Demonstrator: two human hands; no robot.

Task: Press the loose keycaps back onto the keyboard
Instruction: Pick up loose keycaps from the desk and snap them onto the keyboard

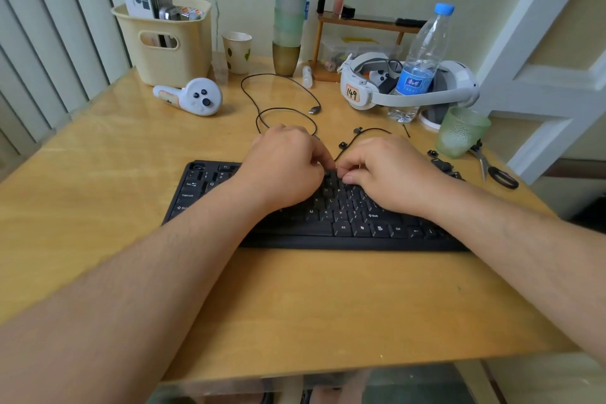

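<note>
Headset (pixel 360 93) label reads "149"; keyboard (pixel 344 223) shows "Alt", "Shift".

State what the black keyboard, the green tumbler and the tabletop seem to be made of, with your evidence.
Black keyboard: matte plastic, probably; dull, even surface with printed legends.
Green tumbler: translucent, dimpled wall; glass or plastic, cannot tell which.
Tabletop: yellowish wood, apparently varnished; grain shows beneath glossy reflections.

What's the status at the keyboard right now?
Left hand and right hand fingertips together on keyboard top rows. Loose keycaps wait behind. Cable nearby, not blocking.
</note>
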